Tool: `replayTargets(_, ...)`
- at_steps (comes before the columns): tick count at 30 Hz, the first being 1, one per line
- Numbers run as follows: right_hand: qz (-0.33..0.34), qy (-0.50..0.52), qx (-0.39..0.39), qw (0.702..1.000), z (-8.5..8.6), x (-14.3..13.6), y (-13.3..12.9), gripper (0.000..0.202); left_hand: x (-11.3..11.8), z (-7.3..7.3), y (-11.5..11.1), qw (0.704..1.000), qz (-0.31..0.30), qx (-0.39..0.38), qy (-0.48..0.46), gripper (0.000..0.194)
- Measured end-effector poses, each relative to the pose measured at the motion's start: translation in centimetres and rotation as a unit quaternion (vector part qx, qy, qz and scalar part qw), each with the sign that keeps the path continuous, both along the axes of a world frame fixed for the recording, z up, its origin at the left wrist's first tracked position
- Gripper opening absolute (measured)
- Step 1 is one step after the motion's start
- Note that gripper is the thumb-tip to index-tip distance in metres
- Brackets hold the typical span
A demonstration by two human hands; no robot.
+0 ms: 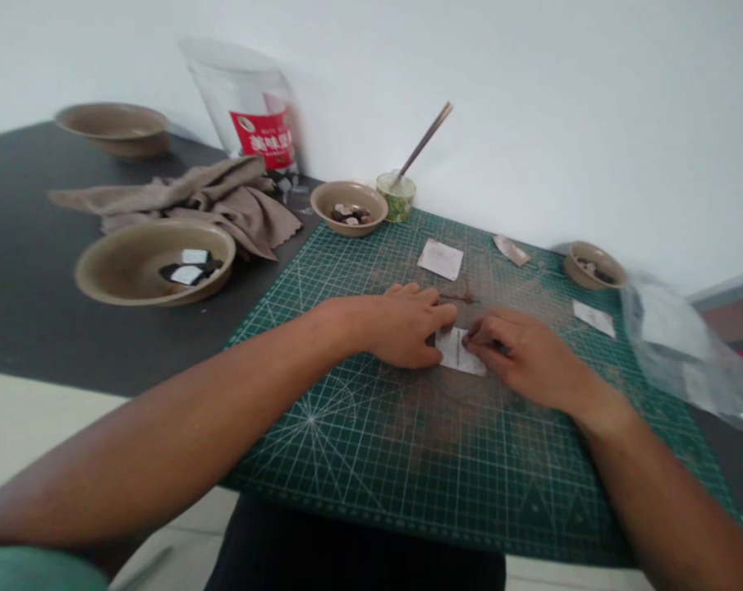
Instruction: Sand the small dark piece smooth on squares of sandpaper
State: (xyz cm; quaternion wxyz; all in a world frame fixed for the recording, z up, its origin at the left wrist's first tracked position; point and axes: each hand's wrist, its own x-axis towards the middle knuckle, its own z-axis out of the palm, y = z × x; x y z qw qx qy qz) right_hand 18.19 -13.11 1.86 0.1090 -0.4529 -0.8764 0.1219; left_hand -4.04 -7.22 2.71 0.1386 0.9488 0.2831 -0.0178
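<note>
A small white paper piece [460,361] with a thin brown line across it lies on the green cutting mat [371,443] between my hands. My left hand [405,328] holds it down at its left edge with thumb and forefinger, the other fingers resting on the mat. At the paper's right side, my right hand [515,349] is closed in a pinch. A small dark bit shows at those fingertips, too blurred to name. Just beyond my left hand lies a thin brown twig-like piece [463,298].
A square white paper [442,258], two smaller scraps, a bowl of dark pieces [350,209], a small bowl [593,264] and a green cup with sticks [396,197] stand behind. Left are larger bowls [155,263], a brown cloth [204,197] and a clear bag [248,107]. Plastic [685,345] lies right.
</note>
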Motion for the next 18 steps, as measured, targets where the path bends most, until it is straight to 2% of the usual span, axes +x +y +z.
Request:
replayTargets(3,0.041,0.029,-0.026,0.998,-0.09,-0.21,-0.14,0.01,-0.01,0.03,-0.01,1.0,-0.006,0.004,0.0,0.041)
replayTargets(8,-0.019,0.013,0.035,0.999,-0.41,-0.18,0.15,0.009,0.01,0.03,0.02,1.0,0.003,-0.004,-0.002,0.038)
replayTargets(13,0.032,0.042,-0.002,0.999,-0.59,-0.51,-0.01,0.009,0.02,0.05,0.0,1.0,0.0,0.004,-0.002,0.041)
replayTargets(18,-0.027,0.023,0.028,0.999,-0.66,0.33,0.79,0.01,-0.02,-0.01,0.04,1.0,0.009,-0.008,-0.003,0.039)
